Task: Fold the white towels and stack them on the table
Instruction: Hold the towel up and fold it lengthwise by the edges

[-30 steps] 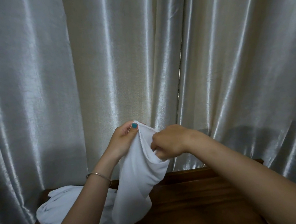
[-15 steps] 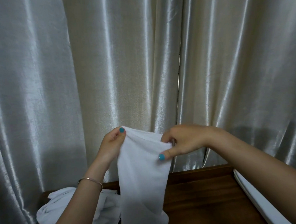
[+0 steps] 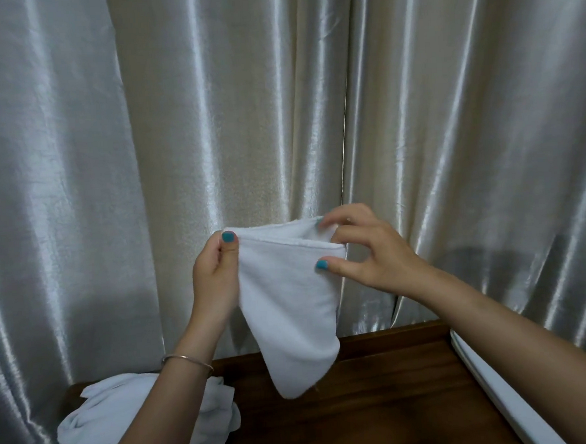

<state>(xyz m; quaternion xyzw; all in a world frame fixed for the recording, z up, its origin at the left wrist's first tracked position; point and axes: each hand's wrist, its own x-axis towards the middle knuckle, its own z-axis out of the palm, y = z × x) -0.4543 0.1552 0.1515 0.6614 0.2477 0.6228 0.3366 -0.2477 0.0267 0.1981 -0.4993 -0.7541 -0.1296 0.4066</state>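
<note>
A white towel (image 3: 290,311) hangs in the air above the dark wooden table (image 3: 381,405), doubled over with two top edges showing. My left hand (image 3: 216,274) pinches its upper left corner between thumb and fingers. My right hand (image 3: 365,251) grips the upper right corner, thumb in front and fingers behind. The towel's lower end tapers to a rounded tip just above the table. A crumpled heap of white towels (image 3: 125,421) lies on the table's left end, partly hidden by my left forearm.
Shiny silver-beige curtains (image 3: 277,102) hang close behind the table and fill the background. A white folded edge (image 3: 494,391) runs along the table's right side under my right forearm. Bare wood shows in the middle of the table.
My hands have moved apart and raised the towel, stretching its top edge flat. The right hand went from a closed fist on bunched cloth to pinching the right corner.
</note>
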